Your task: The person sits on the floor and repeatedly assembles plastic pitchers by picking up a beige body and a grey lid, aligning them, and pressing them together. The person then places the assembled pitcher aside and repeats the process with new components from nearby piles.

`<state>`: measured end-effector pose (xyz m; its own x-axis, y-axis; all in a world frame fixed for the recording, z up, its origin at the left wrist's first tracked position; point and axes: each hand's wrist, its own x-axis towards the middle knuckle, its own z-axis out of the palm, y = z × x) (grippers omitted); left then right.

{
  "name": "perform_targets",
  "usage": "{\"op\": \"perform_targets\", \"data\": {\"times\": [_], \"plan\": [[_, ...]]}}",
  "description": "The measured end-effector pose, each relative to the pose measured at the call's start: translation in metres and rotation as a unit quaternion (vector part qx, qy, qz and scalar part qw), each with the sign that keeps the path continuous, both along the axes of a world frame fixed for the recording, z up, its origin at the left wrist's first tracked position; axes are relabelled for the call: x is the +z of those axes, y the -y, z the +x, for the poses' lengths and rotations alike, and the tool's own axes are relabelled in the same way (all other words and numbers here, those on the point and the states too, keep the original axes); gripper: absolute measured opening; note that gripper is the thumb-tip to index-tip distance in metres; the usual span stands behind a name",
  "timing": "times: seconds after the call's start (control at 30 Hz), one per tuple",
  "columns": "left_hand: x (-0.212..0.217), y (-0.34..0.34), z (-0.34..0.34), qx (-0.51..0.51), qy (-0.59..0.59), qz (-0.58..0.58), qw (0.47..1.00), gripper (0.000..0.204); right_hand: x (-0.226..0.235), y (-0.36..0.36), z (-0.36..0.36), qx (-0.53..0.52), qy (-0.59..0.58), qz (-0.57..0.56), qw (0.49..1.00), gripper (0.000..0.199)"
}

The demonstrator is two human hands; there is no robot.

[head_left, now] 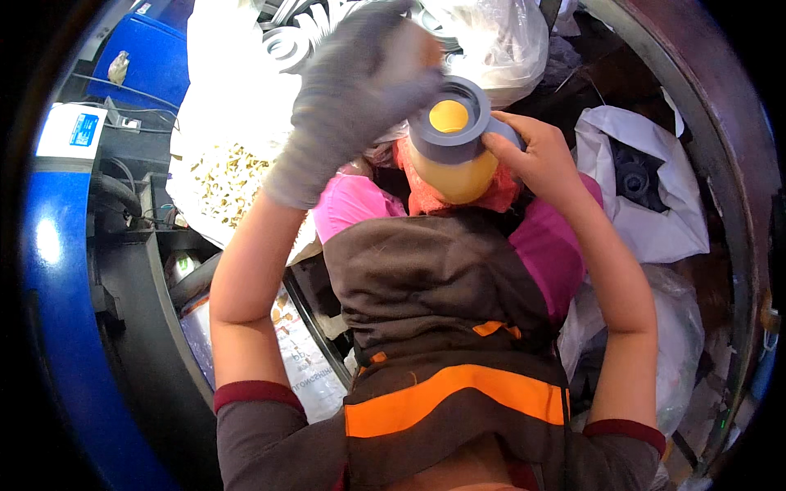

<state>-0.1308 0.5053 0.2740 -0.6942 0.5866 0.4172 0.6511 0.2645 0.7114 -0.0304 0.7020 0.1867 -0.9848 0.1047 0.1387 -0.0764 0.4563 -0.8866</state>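
Observation:
My right hand [540,159] is bare and closed on the side of a short grey plastic pipe fitting [446,150] with a wide round mouth. Inside that mouth a yellow disc [449,116] shows. Beneath the fitting is a rounded, translucent yellowish piece [455,182], its lower part blurred, above a red cloth [409,176] between my knees. My left hand [356,94], in a dark grey glove, is just above and left of the fitting's mouth. Motion smears its fingers, so I cannot tell whether they hold anything.
A white sack with many small brass-coloured pieces [225,184] lies by my left forearm. Grey plastic rings [286,47] lie beyond my hands, beside a clear plastic bag [508,53]. On the right, a white bag [679,192] holds dark fittings [634,176]. Blue panels [61,278] stand left.

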Motion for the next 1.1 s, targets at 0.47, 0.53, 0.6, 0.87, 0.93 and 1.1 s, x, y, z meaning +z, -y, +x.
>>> {"op": "perform_targets", "data": {"times": [0.47,0.53,0.6,0.87,0.93,1.1], "plan": [[-0.008,-0.027,-0.014,-0.002,0.09,-0.092,0.992,0.056,-0.052,-0.008,0.027,-0.088,0.03,0.231,0.968,0.033],[0.043,-0.015,-0.037,-0.016,0.014,-0.098,0.995,0.055,-0.053,-0.007,0.029,-0.105,0.032,0.229,0.967,0.033],[0.082,-0.013,-0.041,-0.032,-0.07,-0.082,0.994,0.052,-0.055,-0.01,0.028,-0.114,0.035,0.224,0.967,0.034],[-0.03,-0.041,0.015,0.049,-0.381,-0.136,0.913,0.04,-0.057,-0.005,0.032,-0.104,0.044,0.213,0.97,0.031],[-0.03,-0.039,0.012,0.039,-0.328,-0.186,0.925,0.047,-0.059,-0.003,0.032,-0.111,0.042,0.214,0.97,0.031],[-0.034,-0.037,0.004,0.018,-0.308,-0.2,0.93,0.053,-0.064,-0.009,0.03,-0.079,0.02,0.147,0.986,0.03]]}}
